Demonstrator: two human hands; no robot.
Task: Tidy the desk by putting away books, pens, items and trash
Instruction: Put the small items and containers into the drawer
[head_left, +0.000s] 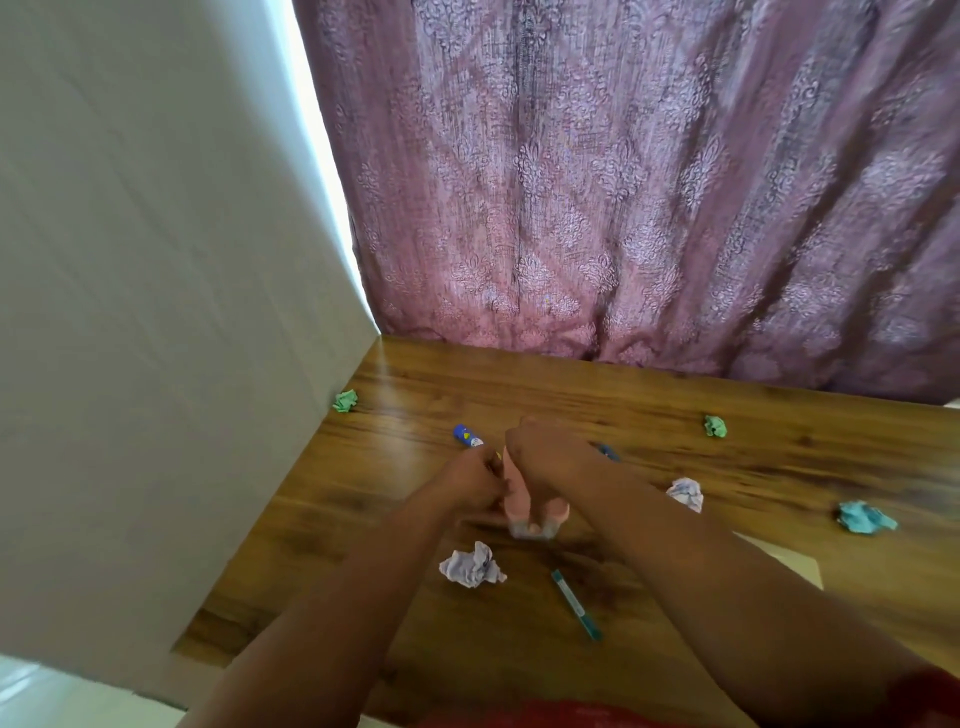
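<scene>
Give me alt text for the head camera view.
Both hands, left hand and right hand, hold a pink container over a wooden desk strewn with crumpled paper balls and a teal pen; a purple curtain hangs behind.

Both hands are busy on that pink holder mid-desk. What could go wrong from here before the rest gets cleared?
1. The right hand grips the pink holder from above while the left hand works at its side; blur hides the exact grip, so it could tip.
2. The teal pen lies loose near the forearms, so a sweep could knock it off the desk.
3. The green paper ball against the white wall is easy to miss.
</scene>
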